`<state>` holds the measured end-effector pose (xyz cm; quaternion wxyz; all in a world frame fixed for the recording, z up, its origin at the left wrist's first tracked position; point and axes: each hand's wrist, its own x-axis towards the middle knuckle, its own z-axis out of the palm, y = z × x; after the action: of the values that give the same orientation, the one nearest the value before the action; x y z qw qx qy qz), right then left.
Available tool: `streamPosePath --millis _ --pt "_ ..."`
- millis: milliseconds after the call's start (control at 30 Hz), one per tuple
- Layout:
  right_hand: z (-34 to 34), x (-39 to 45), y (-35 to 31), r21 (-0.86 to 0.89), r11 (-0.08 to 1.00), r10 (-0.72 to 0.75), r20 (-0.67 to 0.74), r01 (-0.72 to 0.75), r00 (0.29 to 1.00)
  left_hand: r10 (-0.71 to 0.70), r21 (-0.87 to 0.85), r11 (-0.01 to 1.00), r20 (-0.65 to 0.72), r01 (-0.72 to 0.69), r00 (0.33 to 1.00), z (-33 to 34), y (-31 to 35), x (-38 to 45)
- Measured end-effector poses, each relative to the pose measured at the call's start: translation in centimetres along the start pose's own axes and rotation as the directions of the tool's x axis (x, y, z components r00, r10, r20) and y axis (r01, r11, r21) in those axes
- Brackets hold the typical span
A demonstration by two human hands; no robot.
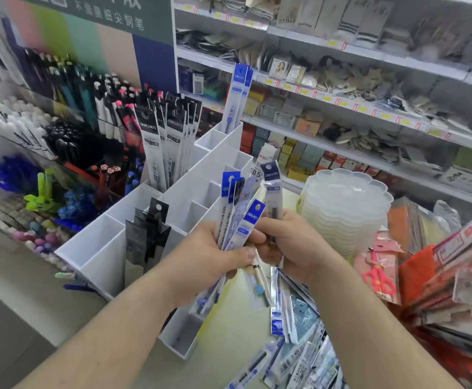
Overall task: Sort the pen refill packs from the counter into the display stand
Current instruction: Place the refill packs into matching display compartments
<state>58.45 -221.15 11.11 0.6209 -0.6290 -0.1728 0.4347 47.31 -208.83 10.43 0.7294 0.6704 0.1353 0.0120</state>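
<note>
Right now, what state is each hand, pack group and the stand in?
Left hand: grips a fanned bundle of refill packs.
Right hand: pinches one dark-topped pack, upright.
Display stand: white, several compartments unfilled.
Black packs: upright in a near compartment.
Black-and-white packs: upright in a middle compartment.
Blue-topped packs: upright in the far compartment.
Loose packs: lying heaped on the counter.

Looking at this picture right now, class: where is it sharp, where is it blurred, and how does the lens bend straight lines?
Head view: sharpest on the two hands, left hand and right hand, holding refill packs; the pens at far left smear into blur; shelf edges bow and slant from wide-angle distortion; lighting is even, without hard shadows.
</note>
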Motion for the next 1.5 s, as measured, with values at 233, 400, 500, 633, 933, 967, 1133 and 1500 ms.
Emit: streamPosePath --millis 233,400,500,633,933,967,1133,1500 --pt "-2.5 1.4 0.7 0.14 0.979 -0.05 -0.533 0.146 0.844 -0.055 -0.079 0.996 -0.349 0.029 0.936 0.5 -0.6 0.7" --pt "-5.0 4.0 1.2 0.07 0.97 -0.099 -0.758 0.232 0.645 -0.052 -0.189 0.982 -0.341 -0.015 0.939 1.0 -0.2 0.8" --pt "-5.8 7.4 2.1 0.046 0.972 -0.104 -0.799 0.233 0.592 -0.066 -0.23 0.973 -0.311 -0.007 0.948 1.5 -0.1 1.2" --pt "-6.6 11.8 3.6 -0.035 0.984 -0.128 -0.818 0.173 0.561 -0.063 -0.228 0.974 -0.293 -0.006 0.954 1.5 0.2 1.6" --pt "-6.9 15.9 7.4 -0.044 0.99 0.054 -0.755 -0.134 0.653 -0.066 -0.236 0.972 -0.242 0.008 0.968 0.6 -0.3 0.5" --pt "-7.1 16.0 7.7 -0.049 0.984 0.076 -0.749 -0.169 0.658 -0.07 -0.233 0.972 -0.231 0.015 0.97 0.5 -0.3 0.4" --pt "-6.0 13.1 7.3 -0.066 0.988 0.049 -0.724 -0.141 0.688 -0.093 -0.205 0.977 -0.19 0.053 0.977 0.7 -0.4 0.2" --pt "-1.0 1.4 4.2 0.299 0.951 0.067 -0.437 0.074 0.897 0.019 -0.105 0.993 -0.245 -0.046 0.969 1.8 -0.7 -2.7"
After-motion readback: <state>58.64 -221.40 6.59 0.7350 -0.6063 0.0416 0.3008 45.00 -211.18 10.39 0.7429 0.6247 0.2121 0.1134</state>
